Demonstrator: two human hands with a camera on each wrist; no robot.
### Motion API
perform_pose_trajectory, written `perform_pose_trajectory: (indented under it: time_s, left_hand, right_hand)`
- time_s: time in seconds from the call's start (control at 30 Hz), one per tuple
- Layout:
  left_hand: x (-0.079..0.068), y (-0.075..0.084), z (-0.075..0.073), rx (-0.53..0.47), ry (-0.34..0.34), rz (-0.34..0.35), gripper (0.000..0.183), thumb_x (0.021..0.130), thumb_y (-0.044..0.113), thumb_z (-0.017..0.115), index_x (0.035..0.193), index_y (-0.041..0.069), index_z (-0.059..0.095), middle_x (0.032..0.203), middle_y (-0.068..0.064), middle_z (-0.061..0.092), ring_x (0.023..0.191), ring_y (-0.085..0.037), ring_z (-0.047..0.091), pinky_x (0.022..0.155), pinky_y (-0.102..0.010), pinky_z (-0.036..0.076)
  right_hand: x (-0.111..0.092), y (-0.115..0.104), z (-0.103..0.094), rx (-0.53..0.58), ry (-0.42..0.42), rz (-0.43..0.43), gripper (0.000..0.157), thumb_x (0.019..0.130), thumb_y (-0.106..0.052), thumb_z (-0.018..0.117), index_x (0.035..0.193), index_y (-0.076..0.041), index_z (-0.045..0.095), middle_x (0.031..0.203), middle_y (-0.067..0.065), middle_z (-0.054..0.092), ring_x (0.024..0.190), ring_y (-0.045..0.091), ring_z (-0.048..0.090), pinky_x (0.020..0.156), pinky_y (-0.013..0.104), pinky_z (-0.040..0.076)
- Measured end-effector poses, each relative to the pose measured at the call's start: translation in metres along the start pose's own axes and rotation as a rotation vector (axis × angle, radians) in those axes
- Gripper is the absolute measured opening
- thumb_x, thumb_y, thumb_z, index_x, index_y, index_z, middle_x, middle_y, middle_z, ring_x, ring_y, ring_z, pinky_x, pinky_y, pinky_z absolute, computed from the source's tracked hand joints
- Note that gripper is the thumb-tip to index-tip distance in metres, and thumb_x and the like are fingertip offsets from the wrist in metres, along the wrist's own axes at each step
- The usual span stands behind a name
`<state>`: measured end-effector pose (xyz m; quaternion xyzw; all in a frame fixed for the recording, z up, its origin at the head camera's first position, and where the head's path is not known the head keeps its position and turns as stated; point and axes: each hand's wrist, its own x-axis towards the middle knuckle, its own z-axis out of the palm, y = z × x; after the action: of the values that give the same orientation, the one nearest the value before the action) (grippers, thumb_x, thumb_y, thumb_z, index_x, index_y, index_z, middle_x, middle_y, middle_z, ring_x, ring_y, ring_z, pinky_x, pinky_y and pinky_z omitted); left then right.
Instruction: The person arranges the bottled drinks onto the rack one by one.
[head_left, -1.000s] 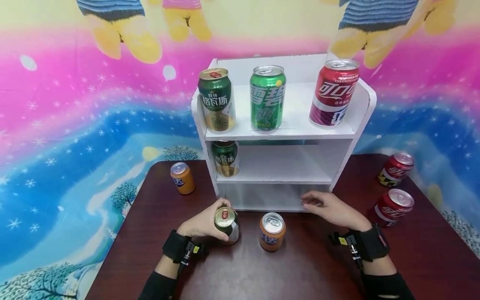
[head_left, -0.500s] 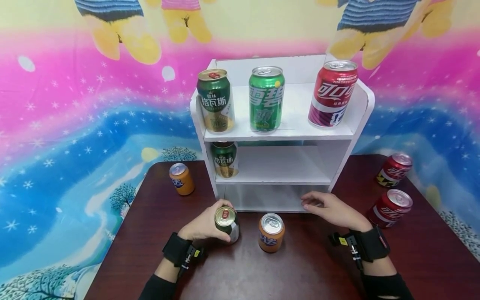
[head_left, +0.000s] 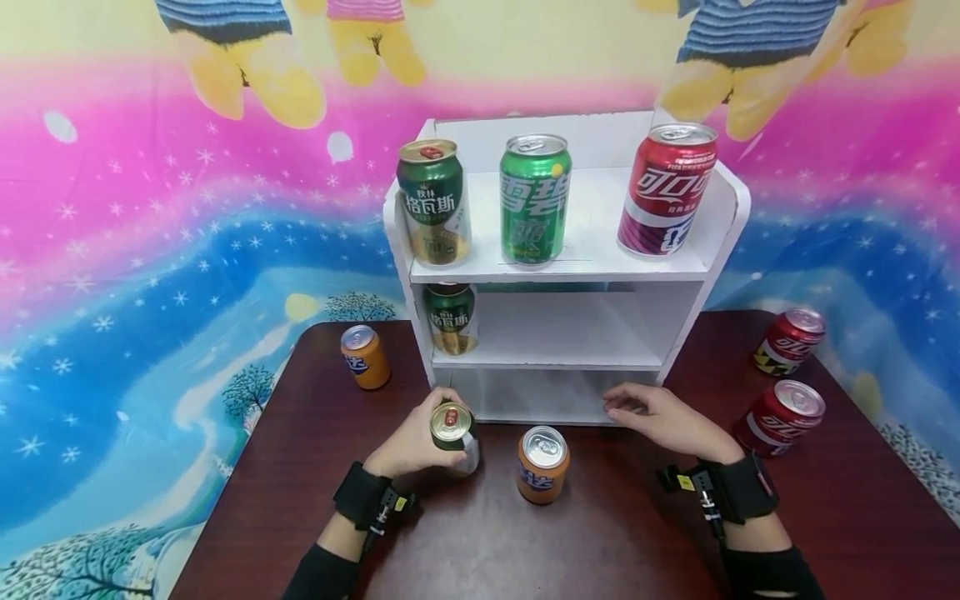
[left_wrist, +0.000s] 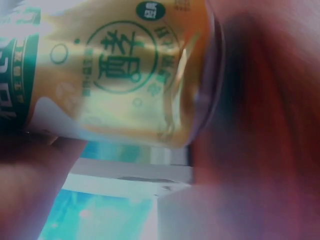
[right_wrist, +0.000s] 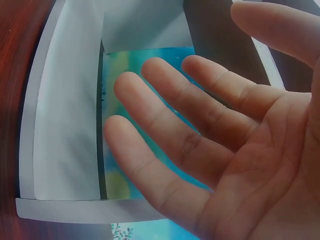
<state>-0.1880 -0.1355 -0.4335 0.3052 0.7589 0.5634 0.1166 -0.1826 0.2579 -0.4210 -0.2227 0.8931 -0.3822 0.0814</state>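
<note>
My left hand (head_left: 411,439) grips a green-and-gold drink can (head_left: 452,422) in front of the white shelf's left side. Thumb and fingers wrap round its upper part. In the left wrist view the gold lower half of the can (left_wrist: 125,75) fills the upper left, and its base looks raised off the dark red table. My right hand (head_left: 667,421) holds nothing and hovers by the lowest tier at the right. Its fingers are spread and loosely bent in the right wrist view. An orange can (head_left: 542,479) stands on the table between both hands.
The white shelf (head_left: 562,271) bears a green-and-gold can (head_left: 435,204), a green can (head_left: 535,204) and a red can (head_left: 667,192) on top. Another green-and-gold can (head_left: 452,321) stands mid-tier left. An orange can (head_left: 367,362) is left; red cans (head_left: 789,343) stand right.
My left hand has raised the green-and-gold can slightly and shifted a little toward the shelf. The right hand and the other cans stay put.
</note>
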Motion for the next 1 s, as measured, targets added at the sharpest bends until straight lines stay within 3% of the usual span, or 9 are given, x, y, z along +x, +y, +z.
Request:
perform_pose_trajectory:
  time_s: [0.27,0.37,0.47,0.6,0.77,1.0]
  left_hand:
    - [0.0,0.038,-0.005,-0.062,0.087,0.108,0.06,0.071,-0.006,0.075,0.118,0.0,0.037,0.116,-0.012,0.053,0.103,-0.023,0.055,0.086,-0.033,0.048]
    - [-0.001,0.056,-0.004,-0.051,0.122,0.13,0.061,0.071,-0.006,0.074,0.119,-0.001,0.036,0.118,-0.013,0.053,0.102,-0.022,0.054,0.086,-0.032,0.048]
    - [0.004,0.064,-0.001,-0.06,0.134,0.141,0.064,0.071,-0.008,0.074,0.121,0.0,0.035,0.12,-0.013,0.052,0.103,-0.023,0.054,0.086,-0.032,0.048]
    - [0.017,0.07,0.004,-0.077,0.139,0.173,0.067,0.071,-0.007,0.076,0.123,0.005,0.036,0.122,-0.011,0.053,0.104,-0.024,0.054,0.086,-0.033,0.048]
    - [0.039,0.086,0.012,-0.024,0.165,0.216,0.064,0.071,0.002,0.079,0.122,0.009,0.041,0.119,-0.006,0.054,0.1,-0.021,0.055,0.084,-0.036,0.049]
    - [0.07,0.101,0.021,0.018,0.194,0.202,0.063,0.072,0.007,0.08,0.123,0.012,0.043,0.114,-0.006,0.054,0.096,-0.019,0.056,0.079,-0.036,0.05]
  right_hand:
    - [-0.001,0.001,-0.002,0.002,-0.004,-0.003,0.035,0.096,-0.027,0.056,0.121,-0.003,0.059,0.108,0.009,0.064,0.095,0.017,0.06,0.077,0.027,0.05]
    - [0.0,0.0,-0.002,0.008,-0.009,0.002,0.035,0.096,-0.027,0.057,0.121,-0.002,0.058,0.108,0.009,0.064,0.095,0.018,0.06,0.078,0.027,0.05]
    - [0.0,0.001,-0.002,0.015,-0.016,0.009,0.036,0.096,-0.028,0.057,0.121,-0.002,0.058,0.109,0.009,0.064,0.096,0.019,0.06,0.078,0.027,0.05]
    - [0.0,0.002,-0.002,0.014,-0.013,0.006,0.036,0.096,-0.028,0.056,0.121,-0.002,0.058,0.109,0.007,0.064,0.096,0.018,0.06,0.077,0.027,0.05]
    - [0.0,0.003,-0.002,0.006,-0.011,-0.003,0.035,0.096,-0.027,0.056,0.121,-0.003,0.059,0.11,0.009,0.063,0.095,0.017,0.06,0.077,0.027,0.05]
    - [0.0,0.003,-0.002,0.011,-0.014,-0.007,0.035,0.096,-0.027,0.056,0.121,-0.003,0.059,0.111,0.008,0.063,0.095,0.016,0.06,0.077,0.027,0.05]
